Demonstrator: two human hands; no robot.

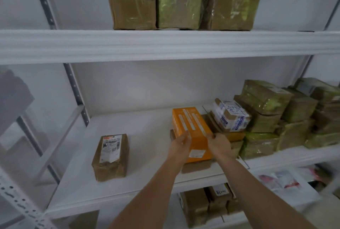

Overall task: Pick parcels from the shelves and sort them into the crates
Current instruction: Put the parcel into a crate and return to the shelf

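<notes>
i see both hands on the orange box [191, 129] on the middle shelf [147, 137]: left hand [181, 143] curled round its near left edge, right hand [219, 144] gripping its near right edge, hands apart with the box between them. box sits on top of a flat brown parcel [196, 167], tilted a bit, near end toward me. just right of it a white-taped parcel [230, 114] rests on a stack, then a pile of green-taped parcels [266, 116] further right. lone brown parcel with a label [111, 157] stands well apart on the left. upper shelf [165, 45] holds three taped boxes [180, 6]. more brown parcels [206, 205] on the shelf below. can't see any crates.
</notes>
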